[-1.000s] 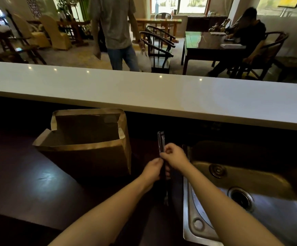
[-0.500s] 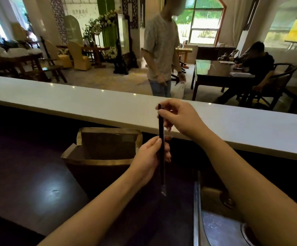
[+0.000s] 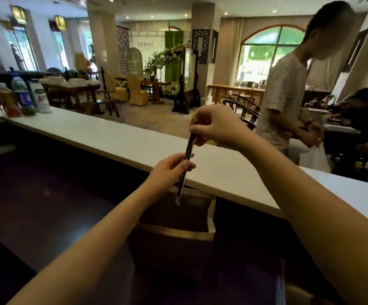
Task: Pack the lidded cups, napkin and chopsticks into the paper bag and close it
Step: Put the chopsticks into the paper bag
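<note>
1. Paper bag [image 3: 174, 233] stands open on the dark counter [image 3: 46, 205]; contents unreadable, closing outstanding.
2. Right hand [image 3: 217, 126] pinches the chopsticks' top end.
3. Left hand [image 3: 170, 170] grips their middle.
4. Chopsticks [image 3: 186, 160] hang above the bag mouth, not yet inside.

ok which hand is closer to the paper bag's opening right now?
Left. The left hand grips the chopsticks low on the shaft, just above the paper bag opening. The right hand pinches their top end, higher and farther from the bag.
</note>
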